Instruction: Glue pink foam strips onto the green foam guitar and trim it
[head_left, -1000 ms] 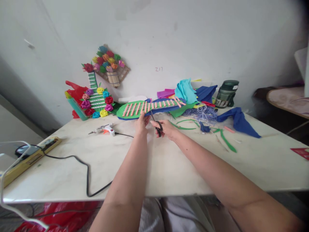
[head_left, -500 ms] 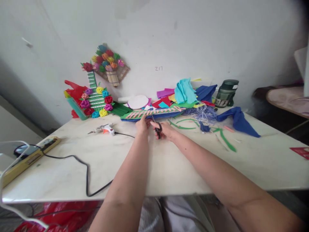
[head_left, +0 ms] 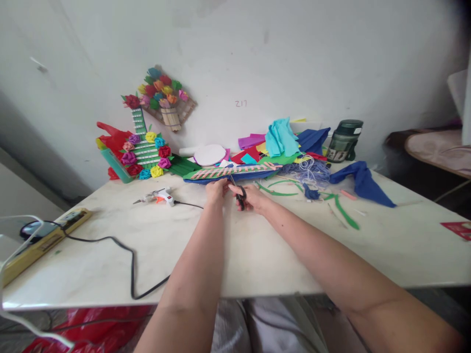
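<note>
A flat craft panel [head_left: 235, 171] lies across the middle of the table, its green face covered with pale strips and string. Dark blue crepe paper [head_left: 200, 182] shows along its near edge. At that edge my left hand [head_left: 217, 190] is closed, fingers pinched on the blue paper; the exact spot is partly hidden. My right hand [head_left: 252, 198] grips black-handled scissors [head_left: 241, 198], fingers through the loops. Their blades point away from me, up to the panel's near edge beside my left fingers.
A glue gun [head_left: 167, 197] with a black cord lies left. Further left are a power strip [head_left: 47, 242] and a flower-decorated guitar shape [head_left: 147, 153]. Coloured paper [head_left: 281, 139], tangled string [head_left: 309, 171], green scraps [head_left: 346, 214] and a bottle [head_left: 345, 140] stand or lie right.
My left index finger, earlier up on the panel's face, has come down to its near edge. The scissors have barely moved, and the panel lies in about the same place.
</note>
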`<act>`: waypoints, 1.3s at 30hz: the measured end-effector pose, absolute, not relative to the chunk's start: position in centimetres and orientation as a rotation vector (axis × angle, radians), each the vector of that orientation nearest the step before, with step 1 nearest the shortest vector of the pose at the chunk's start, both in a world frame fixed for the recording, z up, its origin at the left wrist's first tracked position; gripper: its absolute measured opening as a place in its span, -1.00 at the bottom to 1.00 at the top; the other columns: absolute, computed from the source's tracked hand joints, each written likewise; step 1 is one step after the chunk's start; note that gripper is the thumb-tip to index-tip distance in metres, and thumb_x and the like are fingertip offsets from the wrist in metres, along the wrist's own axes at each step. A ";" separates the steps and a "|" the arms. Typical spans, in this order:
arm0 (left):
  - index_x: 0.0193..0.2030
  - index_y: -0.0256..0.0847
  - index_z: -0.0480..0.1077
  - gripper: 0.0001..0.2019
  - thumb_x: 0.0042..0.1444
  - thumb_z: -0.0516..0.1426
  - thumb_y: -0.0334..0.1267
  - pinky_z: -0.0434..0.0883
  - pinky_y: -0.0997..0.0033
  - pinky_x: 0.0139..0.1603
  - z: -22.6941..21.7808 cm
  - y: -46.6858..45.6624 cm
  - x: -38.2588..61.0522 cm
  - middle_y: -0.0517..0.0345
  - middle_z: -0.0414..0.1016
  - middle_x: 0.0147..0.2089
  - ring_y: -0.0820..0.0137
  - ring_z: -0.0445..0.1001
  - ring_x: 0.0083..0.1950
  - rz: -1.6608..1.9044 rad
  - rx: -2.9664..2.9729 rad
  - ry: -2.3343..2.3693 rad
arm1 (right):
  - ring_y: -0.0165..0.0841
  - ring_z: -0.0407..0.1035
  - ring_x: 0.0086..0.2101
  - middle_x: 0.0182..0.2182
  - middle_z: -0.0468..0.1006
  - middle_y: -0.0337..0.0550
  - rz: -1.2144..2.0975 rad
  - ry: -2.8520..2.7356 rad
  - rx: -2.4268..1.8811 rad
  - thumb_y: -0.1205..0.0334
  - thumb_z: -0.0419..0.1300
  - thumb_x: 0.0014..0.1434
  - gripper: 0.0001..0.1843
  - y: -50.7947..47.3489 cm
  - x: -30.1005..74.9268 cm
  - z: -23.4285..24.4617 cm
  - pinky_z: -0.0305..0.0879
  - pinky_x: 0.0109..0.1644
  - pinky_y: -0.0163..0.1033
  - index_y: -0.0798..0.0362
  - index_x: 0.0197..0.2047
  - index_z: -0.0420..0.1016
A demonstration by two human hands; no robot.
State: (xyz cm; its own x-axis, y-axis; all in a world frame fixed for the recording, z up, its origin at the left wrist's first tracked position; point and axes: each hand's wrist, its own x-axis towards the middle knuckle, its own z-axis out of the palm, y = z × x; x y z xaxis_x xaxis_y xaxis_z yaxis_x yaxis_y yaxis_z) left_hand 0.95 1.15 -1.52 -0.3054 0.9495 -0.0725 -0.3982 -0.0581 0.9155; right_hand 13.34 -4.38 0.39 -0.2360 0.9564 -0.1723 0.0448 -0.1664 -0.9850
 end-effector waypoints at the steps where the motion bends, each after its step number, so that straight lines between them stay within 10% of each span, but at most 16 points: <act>1: -0.53 -0.31 0.41 -0.98 -0.16 0.19 -0.45 0.45 0.34 -0.32 -1.5 1.1 1.0 0.07 0.48 -0.56 0.31 0.51 -0.43 1.596 0.727 1.107 | -0.47 0.32 -0.73 -0.71 0.41 -0.25 1.497 -1.316 -1.236 -0.22 0.21 0.06 -0.49 -4.4 13.3 0.4 -0.09 -0.77 -0.47 0.13 -0.42 0.33; 11: -0.34 -0.34 0.44 -0.87 -0.09 0.12 -0.43 0.44 0.37 -0.36 -1.0 0.8 1.2 0.01 0.51 -0.48 0.28 0.53 -0.40 1.471 0.711 1.091 | -0.48 0.30 -0.74 -0.75 0.38 -0.28 1.391 -1.301 -1.294 -0.13 0.28 0.03 -0.55 -4.6 12.9 0.5 -0.10 -0.78 -0.47 0.13 -0.43 0.34; 19: 0.05 -0.58 0.33 -0.32 0.21 -0.14 0.12 0.49 0.28 -0.29 0.9 0.2 0.3 -0.37 0.51 -0.22 0.12 0.57 -0.21 1.285 0.475 1.029 | -0.47 0.29 -0.75 -0.76 0.37 -0.28 1.384 -1.317 -1.342 -0.07 0.31 0.02 -0.58 -4.6 12.7 0.2 -0.13 -0.79 -0.47 0.11 -0.43 0.31; 39: 0.10 -0.39 0.30 -0.58 0.27 -0.04 -0.09 0.49 0.35 -0.21 -1.8 1.0 3.3 -0.03 0.54 -0.38 0.26 0.58 -0.25 1.576 0.685 0.888 | -0.44 0.35 -0.68 -0.69 0.43 -0.26 1.013 -1.468 -1.575 -0.14 0.29 -0.02 -0.60 -4.1 12.4 -0.1 0.30 -0.53 -0.33 0.06 -0.47 0.46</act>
